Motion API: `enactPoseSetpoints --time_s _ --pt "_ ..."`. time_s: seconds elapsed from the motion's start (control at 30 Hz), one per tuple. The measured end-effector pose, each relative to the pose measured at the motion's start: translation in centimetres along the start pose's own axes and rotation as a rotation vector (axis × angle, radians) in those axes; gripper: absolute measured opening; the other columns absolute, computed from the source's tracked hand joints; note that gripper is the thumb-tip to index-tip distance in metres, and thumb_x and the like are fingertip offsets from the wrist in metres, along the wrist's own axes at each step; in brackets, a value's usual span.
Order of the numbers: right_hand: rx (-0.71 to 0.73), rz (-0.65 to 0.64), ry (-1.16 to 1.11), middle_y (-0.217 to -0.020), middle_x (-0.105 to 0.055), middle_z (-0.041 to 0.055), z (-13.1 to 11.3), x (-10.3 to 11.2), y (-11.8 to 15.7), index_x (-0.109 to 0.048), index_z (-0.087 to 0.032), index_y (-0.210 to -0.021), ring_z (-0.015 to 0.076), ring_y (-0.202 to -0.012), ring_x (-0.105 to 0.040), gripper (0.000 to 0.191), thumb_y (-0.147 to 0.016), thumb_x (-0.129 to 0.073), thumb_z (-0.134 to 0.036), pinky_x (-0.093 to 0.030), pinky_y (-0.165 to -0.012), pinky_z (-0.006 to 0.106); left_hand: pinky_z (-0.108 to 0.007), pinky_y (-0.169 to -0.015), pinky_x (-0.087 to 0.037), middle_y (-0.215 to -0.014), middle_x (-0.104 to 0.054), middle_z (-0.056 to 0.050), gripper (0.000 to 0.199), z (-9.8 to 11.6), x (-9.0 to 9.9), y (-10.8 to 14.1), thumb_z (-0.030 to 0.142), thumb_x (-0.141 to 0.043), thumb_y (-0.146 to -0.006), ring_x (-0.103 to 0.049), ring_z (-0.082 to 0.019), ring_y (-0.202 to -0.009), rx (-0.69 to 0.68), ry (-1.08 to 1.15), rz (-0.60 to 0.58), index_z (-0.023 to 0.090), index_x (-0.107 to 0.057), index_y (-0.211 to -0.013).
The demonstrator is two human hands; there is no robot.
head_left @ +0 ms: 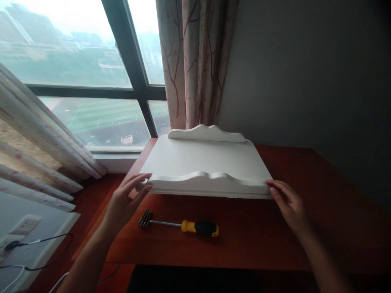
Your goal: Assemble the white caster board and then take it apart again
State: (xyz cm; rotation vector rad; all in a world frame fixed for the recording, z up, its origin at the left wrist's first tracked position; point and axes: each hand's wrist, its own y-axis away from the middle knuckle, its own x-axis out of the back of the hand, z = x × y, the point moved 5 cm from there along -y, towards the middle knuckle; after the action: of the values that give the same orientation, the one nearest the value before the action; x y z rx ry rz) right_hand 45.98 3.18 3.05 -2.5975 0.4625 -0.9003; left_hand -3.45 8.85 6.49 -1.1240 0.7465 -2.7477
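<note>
A white scalloped board (pixel 201 182) stands along the near edge of a flat white panel (pixel 207 156). My left hand (pixel 126 199) pinches its left end between thumb and fingers, and my right hand (pixel 290 205) does the same at its right end. Along the panel's far edge stands a second, similar scalloped board (pixel 207 133). In front of the panel lies a yellow-and-black screwdriver (pixel 200 228), its shaft pointing left. Several screws (pixel 146 218) are clustered at the screwdriver's tip.
Everything rests on a reddish-brown wooden table (pixel 244 244). To the left are a window (pixel 91 118), a patterned curtain (pixel 33 150) and a wall socket with a black plug (pixel 12 245) and cables. Another curtain (pixel 192 61) hangs behind the table, beside a grey wall (pixel 305 73).
</note>
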Motion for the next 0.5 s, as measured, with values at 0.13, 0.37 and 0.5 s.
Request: enactPoseSetpoints --time_s 0.13,0.37,0.5 --pt "0.026 -0.005 0.033 -0.122 -0.067 0.0067 0.1 -0.1 0.1 -0.070 -0.030 -0.114 0.0284 -0.117 -0.060 0.027 -0.096 -0.059 -0.046 -0.050 -0.101 0.046 -0.032 -0.083 -0.052 -0.112 -0.069 -0.006 0.033 0.4 -0.1 -0.2 0.043 -0.063 -0.092 -0.064 -0.020 -0.090 -0.025 -0.017 0.006 0.023 -0.070 -0.116" --pt "0.049 -0.004 0.076 -0.121 -0.066 0.0077 0.0 -0.2 0.1 -0.070 -0.028 -0.114 0.0283 -0.115 -0.061 0.027 -0.095 -0.061 -0.045 -0.050 -0.100 0.046 -0.034 -0.084 -0.053 -0.113 -0.068 -0.006 0.032 0.6 -0.3 0.0 0.044 -0.062 -0.093 -0.064 -0.020 -0.090 -0.010 -0.017 0.022 0.024 -0.069 -0.117" --pt "0.046 0.003 0.080 -0.121 -0.066 0.0080 0.0 -0.2 0.2 -0.070 -0.027 -0.114 0.0275 -0.115 -0.061 0.028 -0.095 -0.061 -0.045 -0.050 -0.100 0.045 -0.035 -0.098 -0.050 -0.120 -0.066 -0.006 0.030 0.2 0.2 0.8 0.040 -0.062 -0.094 -0.064 -0.022 -0.107 0.028 0.032 0.122 0.024 -0.067 -0.119"
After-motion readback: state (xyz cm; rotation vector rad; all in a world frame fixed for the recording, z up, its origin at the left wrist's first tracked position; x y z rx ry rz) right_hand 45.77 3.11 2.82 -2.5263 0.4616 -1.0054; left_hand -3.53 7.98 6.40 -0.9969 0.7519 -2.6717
